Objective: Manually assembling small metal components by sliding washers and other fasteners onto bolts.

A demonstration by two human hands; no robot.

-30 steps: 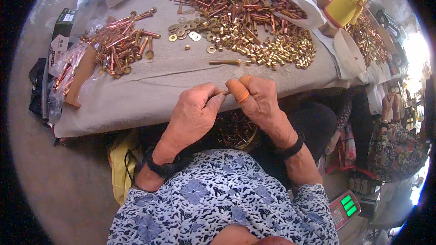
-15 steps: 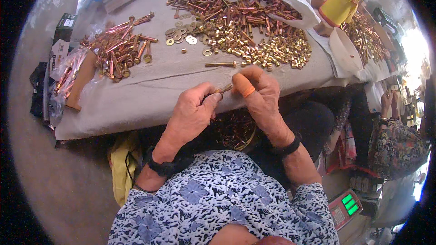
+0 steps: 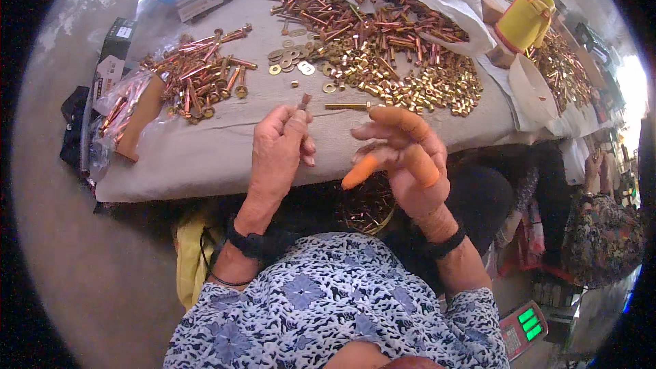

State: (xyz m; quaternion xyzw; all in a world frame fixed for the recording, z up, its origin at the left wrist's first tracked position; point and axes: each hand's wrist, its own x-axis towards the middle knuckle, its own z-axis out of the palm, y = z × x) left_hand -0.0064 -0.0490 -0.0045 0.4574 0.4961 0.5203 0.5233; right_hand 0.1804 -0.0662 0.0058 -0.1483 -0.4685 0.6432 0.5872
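Observation:
My left hand (image 3: 277, 140) is closed in a pinch above the table's near edge, holding a bolt (image 3: 305, 100) whose coppery end sticks up past the thumb; the rest of it is hidden by the fingers. My right hand (image 3: 413, 164) is open and empty, palm turned partly up, with orange finger covers on several fingers. Just beyond its fingertips a brass-coloured bolt (image 3: 346, 106) lies on the cloth. Farther back are small gold nuts (image 3: 437, 85), flat washers (image 3: 290, 56) and a heap of coppery bolts (image 3: 321, 10). One loose nut (image 3: 295, 84) sits apart.
Another bolt heap (image 3: 198, 78) lies at the left, beside a cardboard piece (image 3: 141, 119) and plastic bags. A yellow jug (image 3: 525, 19) and white bowl (image 3: 531, 85) stand at the right. Below the table edge is a container of bolts (image 3: 372, 212). A lit scale (image 3: 525, 324) stands lower right.
My hands have moved apart. The left has gone up and left with the bolt, now tipped upright; the right has left the bolt and spread its fingers. The view has shifted slightly.

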